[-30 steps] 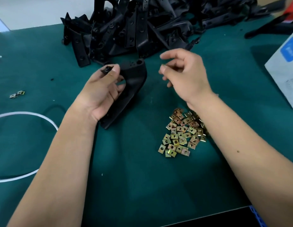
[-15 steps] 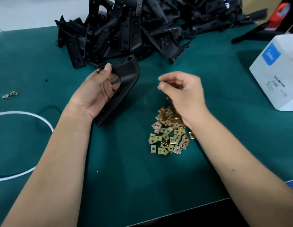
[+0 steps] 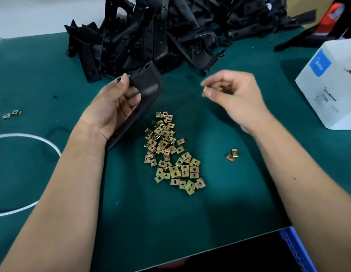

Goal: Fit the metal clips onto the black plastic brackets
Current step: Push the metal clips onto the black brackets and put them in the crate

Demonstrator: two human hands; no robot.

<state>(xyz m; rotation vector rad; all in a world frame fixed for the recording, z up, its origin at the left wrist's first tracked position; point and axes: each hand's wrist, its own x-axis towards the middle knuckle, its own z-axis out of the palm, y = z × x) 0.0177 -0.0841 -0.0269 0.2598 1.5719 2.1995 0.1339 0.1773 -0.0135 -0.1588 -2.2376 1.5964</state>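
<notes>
The left hand (image 3: 114,107) is gripping a black bracket (image 3: 149,83), fingers and thumb curled round its edge, and is holding it tilted with its upper end raised off the green mat (image 3: 151,222), probably so that end is facing the other hand for fitting. The right hand (image 3: 235,99) is pinching a single metal clip (image 3: 205,88) between thumb and fingertip, with the remaining fingers curled loosely. The clip is hanging apart from the bracket, off to the right of the left hand's grip and not yet touching the plastic. The loose clip pile (image 3: 170,154) is lying on the mat below and between both grips, within easy reach. The bracket heap (image 3: 161,34) is lying beyond the held bracket.
</notes>
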